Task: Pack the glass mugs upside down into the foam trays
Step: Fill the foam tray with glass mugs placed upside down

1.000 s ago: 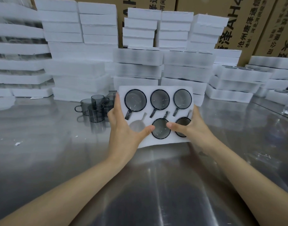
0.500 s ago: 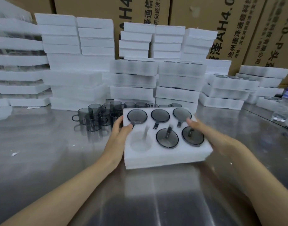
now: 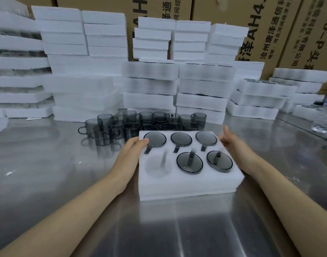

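- The foam tray (image 3: 186, 184), which a second ago stood tipped up toward the camera between both hands, now lies flat on the steel table (image 3: 47, 173), in the centre of the frame.
- Both hands have slid from the tray's near edge to its sides.
- The left hand (image 3: 128, 160) is at the tray's left side. Its thumb lies on the top face, touching the rim of the back-left mug, and its other fingers are hidden beside the foam. The grip is clamped on the tray's edge.
- The right hand (image 3: 236, 147) rests against the tray's far right corner with its thumb raised clear of the foam. Its fingers are hidden behind the tray, so I cannot tell whether that grip is closed.
- Five glass mugs (image 3: 189, 162) sit upside down in the tray, bases up: three in the back row and two in the front row at centre and right.
- The front-left pocket (image 3: 157, 166) holds no mug.
- A cluster of loose mugs (image 3: 133, 123) stands upright on the table just behind the tray.
- Stacks of white foam trays (image 3: 149, 86) fill the upper half of the frame, with cardboard boxes (image 3: 270, 34) behind them.
- A water bottle (image 3: 324, 115) stands at the right edge.
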A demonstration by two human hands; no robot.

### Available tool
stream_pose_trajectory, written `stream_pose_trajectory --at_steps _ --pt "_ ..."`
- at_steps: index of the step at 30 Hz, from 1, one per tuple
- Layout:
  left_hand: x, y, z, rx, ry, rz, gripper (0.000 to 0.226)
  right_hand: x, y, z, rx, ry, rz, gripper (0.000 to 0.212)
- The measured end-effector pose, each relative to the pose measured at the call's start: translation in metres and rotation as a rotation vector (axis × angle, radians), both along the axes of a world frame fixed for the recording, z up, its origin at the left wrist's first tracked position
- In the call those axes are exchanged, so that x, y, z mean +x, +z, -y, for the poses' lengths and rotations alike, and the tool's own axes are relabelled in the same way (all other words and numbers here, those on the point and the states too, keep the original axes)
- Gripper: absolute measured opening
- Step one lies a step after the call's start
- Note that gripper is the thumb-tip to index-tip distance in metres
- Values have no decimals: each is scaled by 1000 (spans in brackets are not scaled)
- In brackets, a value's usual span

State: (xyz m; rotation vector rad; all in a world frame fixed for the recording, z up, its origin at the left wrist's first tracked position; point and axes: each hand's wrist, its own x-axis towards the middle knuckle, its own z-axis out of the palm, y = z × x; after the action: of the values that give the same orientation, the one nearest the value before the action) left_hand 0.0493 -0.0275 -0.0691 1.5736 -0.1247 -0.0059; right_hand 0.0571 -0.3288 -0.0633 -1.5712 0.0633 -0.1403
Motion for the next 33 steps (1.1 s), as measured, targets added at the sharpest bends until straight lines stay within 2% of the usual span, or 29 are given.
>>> stream_pose_trajectory --at_steps 2,4,9,13,16,22,27,33 --pt "2 -1 -1 -43 -11 -14 11 15 -4 -1 20 -257 67 41" --pt "3 -1 0 -62 -8 -17 13 31 -8 1 -56 -361 105 26" --pt "6 -5 6 -83 100 21 10 70 -10 0 -581 -550 205 24" --pt "8 -5 8 -110 132 26 9 97 -10 5 -803 -548 299 37" --pt "11 -7 8 -111 139 31 9 114 -11 9 -985 -463 342 46" --pt "13 -10 9 -108 135 47 9 145 -16 14 -1329 -313 220 62" --pt "14 -11 9 -97 120 58 10 155 -18 17 -1179 -360 253 35" --pt "14 -9 8 -84 117 60 10 130 -13 14 -952 -555 355 19"
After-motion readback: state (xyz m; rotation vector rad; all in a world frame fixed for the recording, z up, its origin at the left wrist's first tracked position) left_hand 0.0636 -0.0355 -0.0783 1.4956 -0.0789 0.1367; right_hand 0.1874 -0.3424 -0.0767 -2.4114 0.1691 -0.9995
